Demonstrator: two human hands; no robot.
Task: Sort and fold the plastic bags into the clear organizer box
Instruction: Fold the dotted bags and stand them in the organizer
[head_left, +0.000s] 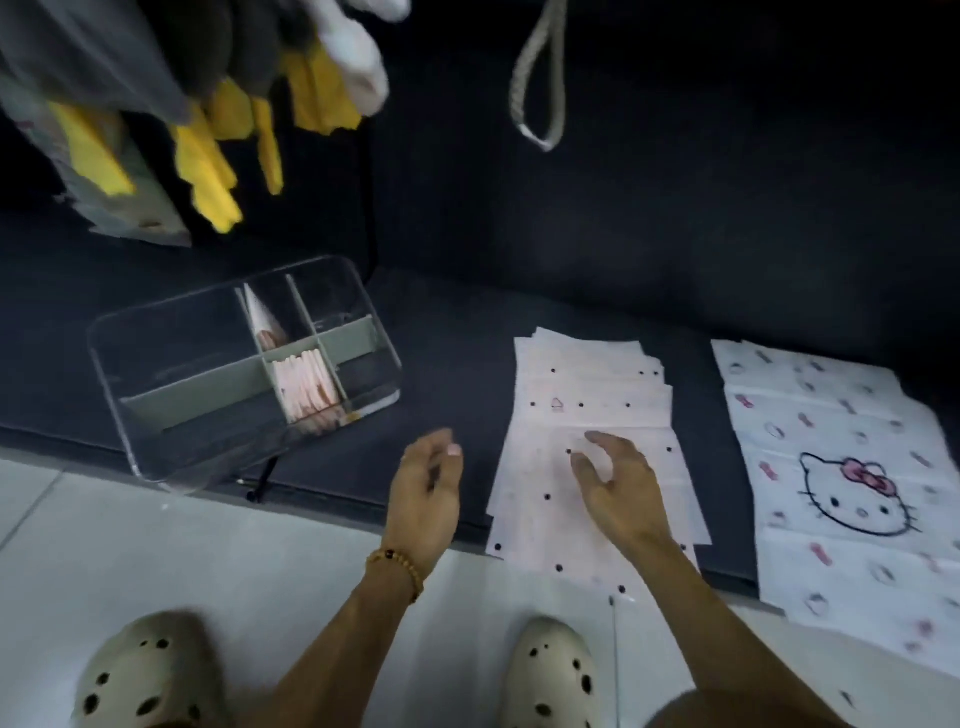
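Observation:
A clear organizer box (156, 332) with grey-green dividers sits on the dark surface at the left. Folded pink-and-white bags (307, 382) stand in its middle compartment, and one more folded bag (262, 317) leans in the compartment behind. A stack of flat white bags with black dots (587, 384) lies at the centre. My right hand (618, 486) hovers over that stack, fingers relaxed and spread, holding nothing. My left hand (428, 493), with a bead bracelet on the wrist, hangs empty between the box and the stack. A larger white bag with a cartoon cat face (841, 467) lies at the right.
The dark cushioned surface (441, 364) ends at a front edge above a pale tiled floor (208, 545). Two beige clogs (550, 675) stand on the floor. Grey, yellow and white cloths (208, 130) hang at the top left, and a braided loop (540, 88) hangs at the top centre.

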